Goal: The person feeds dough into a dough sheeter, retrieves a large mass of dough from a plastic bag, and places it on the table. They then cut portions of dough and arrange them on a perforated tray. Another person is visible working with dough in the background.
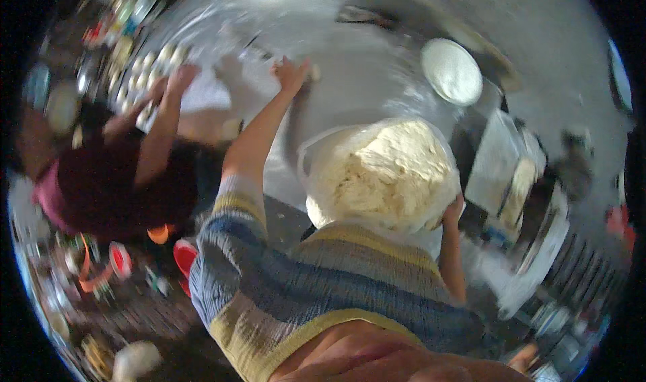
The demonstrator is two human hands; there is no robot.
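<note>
A large mass of pale dough (398, 165) lies in a clear plastic bag or lined container directly in front of my body. My right hand (453, 211) grips the right side of this dough container. My left hand (292, 75) reaches far forward over the smooth grey work surface (353, 84), fingers spread. Just right of its fingertips is a small pale dough piece (315, 73), apart from the hand as far as the blur shows. Farther right stands a round white bowl (451, 72) that looks filled with white flour.
At my left a co-worker in a dark top (121, 180) reaches over a tray with several dough balls (151, 71). Cluttered containers (126, 13) line the upper left. Right of the dough are a pale box (497, 162) and other containers. Red and orange items (185, 258) lie lower left.
</note>
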